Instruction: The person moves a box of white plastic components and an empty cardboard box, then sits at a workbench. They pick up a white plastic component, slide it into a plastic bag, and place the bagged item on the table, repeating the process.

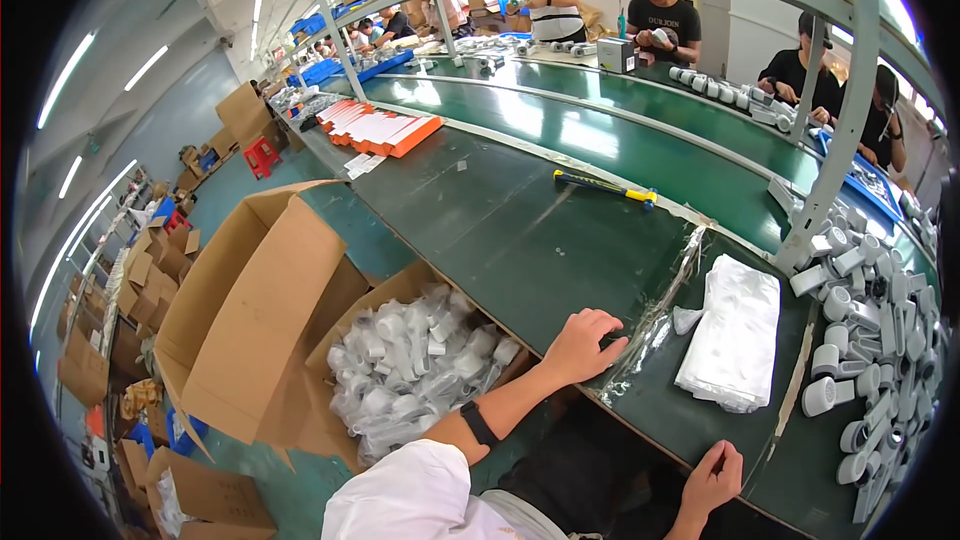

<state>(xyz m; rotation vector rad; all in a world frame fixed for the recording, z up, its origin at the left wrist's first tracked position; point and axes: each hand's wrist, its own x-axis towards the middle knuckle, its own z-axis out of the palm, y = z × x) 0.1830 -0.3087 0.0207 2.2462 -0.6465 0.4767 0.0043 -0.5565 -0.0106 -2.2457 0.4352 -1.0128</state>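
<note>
My left hand (588,346) rests at the near edge of the green-topped bench (500,230), holding nothing, its fingers apart. To its right lies a stack of white plastic bags (732,332), a short gap away from the fingers. My right hand (714,476) is closed in a loose fist at the bench's front edge, below the bags, and nothing shows in it. Beside my left forearm stands an open carton (335,340) filled with grey-white plastic parts in clear bags (405,360). Unbagged grey-white parts (880,340) lie heaped at the far right.
A hammer (605,188) with a yellow and black handle lies near the bench's back rail. Flat orange-and-white cartons (385,130) sit farther left. A metal upright (835,110) rises at the right. Several people work across the green conveyor (560,120). More cartons (205,495) stand on the floor.
</note>
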